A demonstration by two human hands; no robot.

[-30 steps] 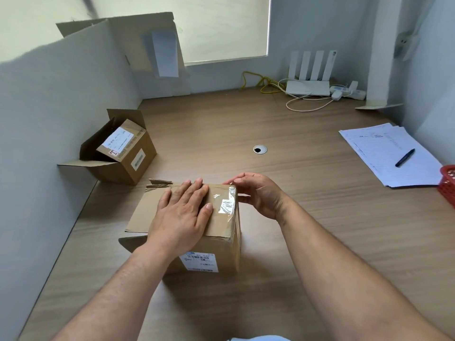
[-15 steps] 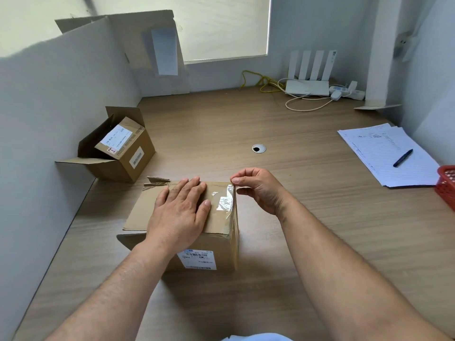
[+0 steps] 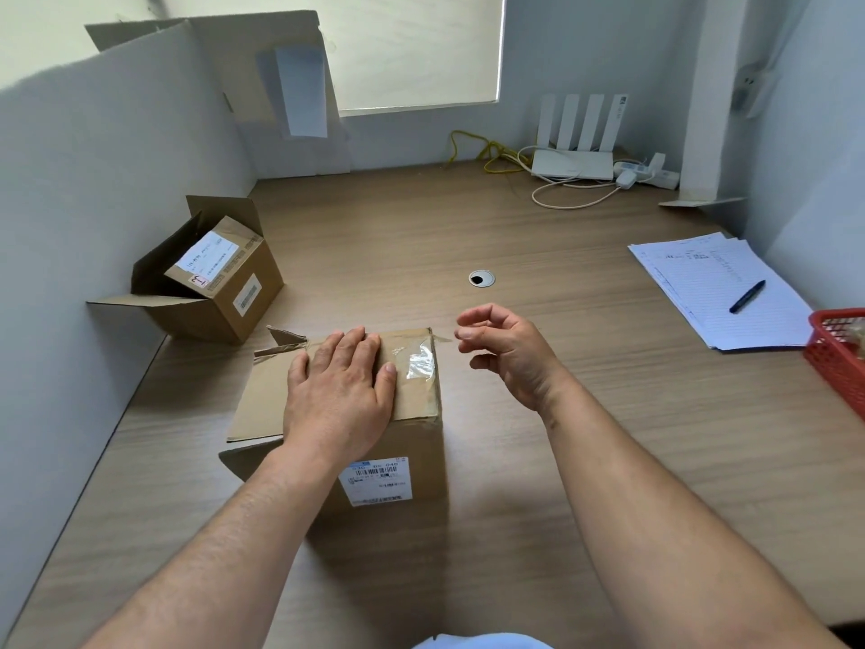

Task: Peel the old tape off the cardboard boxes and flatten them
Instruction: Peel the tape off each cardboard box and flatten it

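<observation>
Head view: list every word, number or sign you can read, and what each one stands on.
"030 DS 040", doubtfully: top of the barcode label on the near box.
Red handwritten mark, perhaps "M" turned sideways: small sticker on the far box.
Too blurred to read: shipping label and side sticker on the far box, and the papers.

Pale bluish-white garment (image 3: 482, 643), bare forearms (image 3: 234, 531)

Far right there's a white router (image 3: 575, 152) with cables, nearer some papers (image 3: 702, 283) with a pen (image 3: 747, 297), red basket (image 3: 835, 353) beside them.
</observation>
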